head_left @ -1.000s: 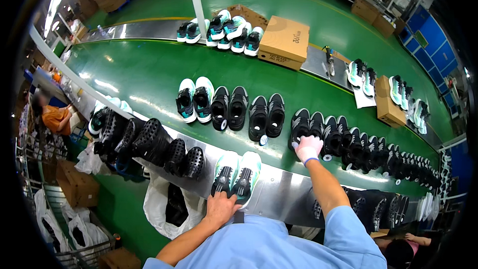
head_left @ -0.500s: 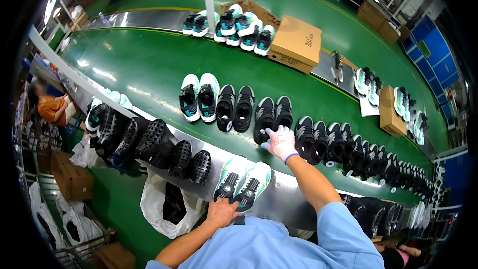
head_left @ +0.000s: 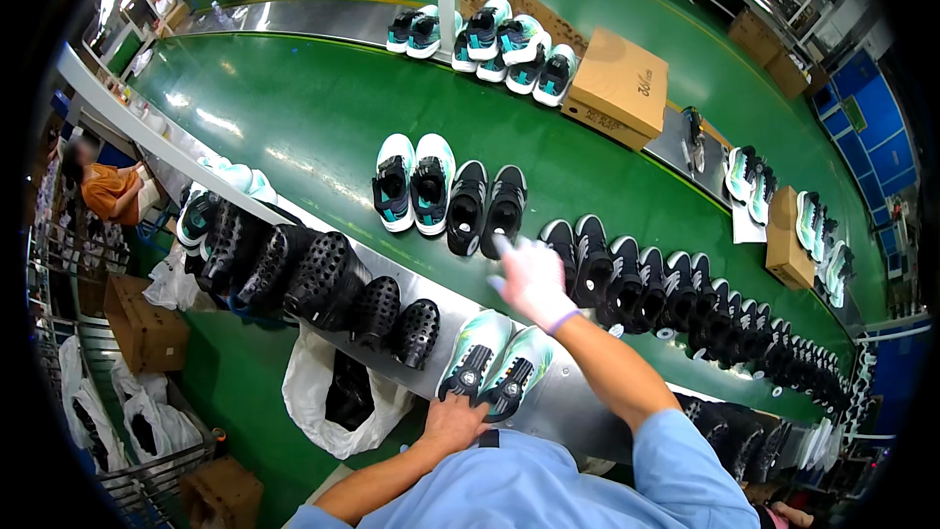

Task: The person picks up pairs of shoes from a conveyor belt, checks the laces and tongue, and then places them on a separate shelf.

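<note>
My bare left hand (head_left: 456, 424) is closed on the heel ends of two white-and-green sneakers (head_left: 476, 353) with black straps and round dials. They lie side by side on the metal ledge, toes pointing away from me. My right hand (head_left: 537, 284), in a white glove, is blurred over the green belt. Its index finger stretches toward the heel of a black-and-grey sneaker (head_left: 505, 206), with the thumb apart; nothing shows in its grasp. Whether the fingertip touches that shoe I cannot tell. Another black pair (head_left: 591, 260) stands just right of the glove, partly hidden by it.
A white-and-teal pair (head_left: 413, 181) stands left on the green belt (head_left: 294, 98); a row of black sneakers runs right. Black studded shoe covers (head_left: 323, 279) line the ledge. A white bag (head_left: 313, 421) sits below. Beyond are a cardboard shoebox (head_left: 619, 83) and a person in orange (head_left: 108, 191).
My right hand has left the heel of the black pair and moved left toward the neighbouring black pair. My left hand stays on the white-and-green sneakers. The whole view has shifted slightly.
</note>
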The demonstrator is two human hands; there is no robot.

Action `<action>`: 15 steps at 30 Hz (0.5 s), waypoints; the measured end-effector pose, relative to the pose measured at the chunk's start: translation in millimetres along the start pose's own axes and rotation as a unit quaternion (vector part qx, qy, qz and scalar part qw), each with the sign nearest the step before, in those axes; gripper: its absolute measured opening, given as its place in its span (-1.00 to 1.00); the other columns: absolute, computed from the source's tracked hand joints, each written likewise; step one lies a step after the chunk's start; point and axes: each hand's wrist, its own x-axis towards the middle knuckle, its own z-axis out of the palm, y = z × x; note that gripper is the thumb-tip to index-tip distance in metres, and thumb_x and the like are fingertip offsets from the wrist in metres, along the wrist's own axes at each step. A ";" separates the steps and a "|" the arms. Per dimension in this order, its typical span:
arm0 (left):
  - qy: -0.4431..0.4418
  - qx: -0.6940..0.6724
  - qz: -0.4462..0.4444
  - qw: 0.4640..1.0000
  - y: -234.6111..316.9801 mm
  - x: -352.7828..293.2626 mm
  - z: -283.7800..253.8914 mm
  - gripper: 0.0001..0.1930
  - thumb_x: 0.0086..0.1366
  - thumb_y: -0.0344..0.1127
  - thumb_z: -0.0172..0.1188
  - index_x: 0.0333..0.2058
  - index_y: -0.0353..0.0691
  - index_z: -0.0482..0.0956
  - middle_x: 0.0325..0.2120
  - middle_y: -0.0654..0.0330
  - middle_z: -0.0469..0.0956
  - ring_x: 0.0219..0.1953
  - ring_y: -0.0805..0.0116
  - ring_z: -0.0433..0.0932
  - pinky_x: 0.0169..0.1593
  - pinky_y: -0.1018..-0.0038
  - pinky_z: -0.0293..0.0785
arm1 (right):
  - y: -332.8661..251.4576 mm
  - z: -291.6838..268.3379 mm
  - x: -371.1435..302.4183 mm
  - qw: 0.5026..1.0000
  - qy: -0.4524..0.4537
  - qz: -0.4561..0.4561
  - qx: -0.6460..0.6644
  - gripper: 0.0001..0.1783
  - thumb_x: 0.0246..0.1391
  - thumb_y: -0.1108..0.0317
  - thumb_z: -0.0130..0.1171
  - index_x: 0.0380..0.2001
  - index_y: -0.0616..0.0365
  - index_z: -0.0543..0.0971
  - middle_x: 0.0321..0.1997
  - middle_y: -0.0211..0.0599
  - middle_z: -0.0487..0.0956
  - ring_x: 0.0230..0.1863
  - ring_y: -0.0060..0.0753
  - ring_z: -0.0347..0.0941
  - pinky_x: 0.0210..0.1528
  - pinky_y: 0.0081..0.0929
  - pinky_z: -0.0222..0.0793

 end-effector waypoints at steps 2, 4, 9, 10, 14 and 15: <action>-0.003 0.002 0.009 1.000 -3.7 -2.0 -0.6 -0.62 0.26 0.11 0.34 -0.08 0.05 0.68 -0.24 0.00 0.66 -0.06 -0.05 0.62 -0.13 -0.05 0.56 | -28.8 14.0 42.0 1.000 0.020 -0.008 0.003 -0.21 0.00 -0.14 0.47 0.24 -0.08 0.48 0.01 -0.01 0.62 0.04 0.07 0.58 0.04 0.01 0.50; -0.016 -0.008 0.012 1.000 -5.8 1.9 0.2 -0.63 0.28 0.12 0.32 -0.05 0.09 0.68 -0.22 0.00 0.66 -0.04 -0.07 0.60 -0.14 -0.04 0.55 | -37.6 33.0 73.8 1.000 -0.001 0.021 -0.023 -0.24 0.04 -0.20 0.42 0.25 -0.14 0.49 0.00 -0.02 0.63 0.05 0.03 0.58 0.05 -0.06 0.47; -0.019 -0.016 0.011 1.000 -7.7 0.0 -5.4 -0.63 0.29 0.13 0.30 -0.06 0.11 0.69 -0.20 0.01 0.66 -0.05 -0.08 0.60 -0.14 -0.03 0.55 | -39.3 37.6 104.5 0.991 -0.096 0.091 -0.005 -0.48 0.16 -0.28 0.26 -0.07 -0.14 0.73 -0.06 -0.16 0.75 0.04 -0.10 0.68 0.05 -0.11 0.47; -0.013 -0.014 0.012 1.000 -8.6 -1.0 -1.4 -0.63 0.29 0.14 0.30 -0.06 0.10 0.69 -0.21 0.01 0.66 -0.06 -0.08 0.60 -0.15 -0.04 0.55 | -36.4 36.3 100.4 0.990 -0.113 0.088 -0.013 -0.48 0.16 -0.28 0.27 -0.06 -0.14 0.73 -0.06 -0.16 0.75 0.05 -0.10 0.68 0.04 -0.11 0.49; -0.009 -0.015 0.019 1.000 -9.6 -1.5 -0.8 -0.64 0.28 0.14 0.31 -0.09 0.11 0.69 -0.24 0.00 0.65 -0.07 -0.09 0.61 -0.18 -0.04 0.54 | -38.2 18.0 87.1 0.984 -0.160 0.069 -0.044 -0.40 0.12 -0.19 0.35 0.06 -0.02 0.63 0.03 -0.10 0.70 0.09 -0.05 0.65 0.09 -0.09 0.55; -0.005 -0.020 0.020 1.000 -11.8 -1.9 1.0 -0.65 0.29 0.14 0.30 -0.09 0.12 0.69 -0.27 0.02 0.66 -0.08 -0.08 0.62 -0.20 -0.01 0.54 | -54.8 3.4 83.0 0.987 -0.134 0.043 -0.075 -0.40 0.11 -0.16 0.37 0.05 0.02 0.63 0.02 -0.08 0.68 0.09 -0.04 0.64 0.08 -0.09 0.55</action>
